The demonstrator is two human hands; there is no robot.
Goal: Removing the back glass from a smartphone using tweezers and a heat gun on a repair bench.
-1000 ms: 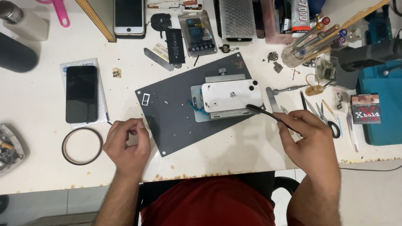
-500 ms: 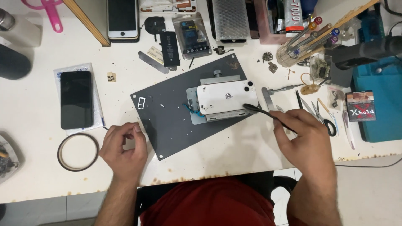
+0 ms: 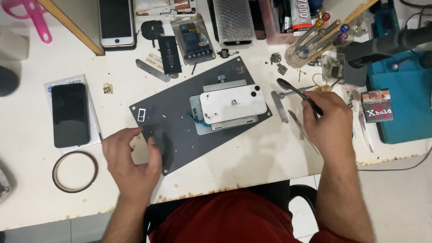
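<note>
- Your right hand (image 3: 330,123) has drawn back from the white phone (image 3: 233,104): a moment ago the tip of the black tool (image 3: 300,95) sat at the phone's right edge, and now it is lifted clear, out to the right over the white table (image 3: 252,157).
- Your right fingers remain pinched shut on the tool's handle, its tip pointing up and away from you.
- The phone lies back-up in its metal clamp (image 3: 223,123) on the grey mat (image 3: 180,130), left of that grip and untouched by either hand.
- Your left hand (image 3: 132,159) has slid onto the near-left corner of the mat, fingers loosely curled with nothing held; a small white frame-shaped part (image 3: 140,115) lies just beyond its fingertips.
- So the prying looks paused, with the phone's back not visibly lifted.
- Packages: a red-and-black carton (image 3: 377,106) lies just right of the tool grip on a teal case (image 3: 405,96).
- A clear printed pouch (image 3: 192,39) sits beyond the mat, beside a black battery (image 3: 168,48).
- A dark phone (image 3: 69,114) rests on a white sleeve far left, with a tape ring (image 3: 74,171) nearer you.
</note>
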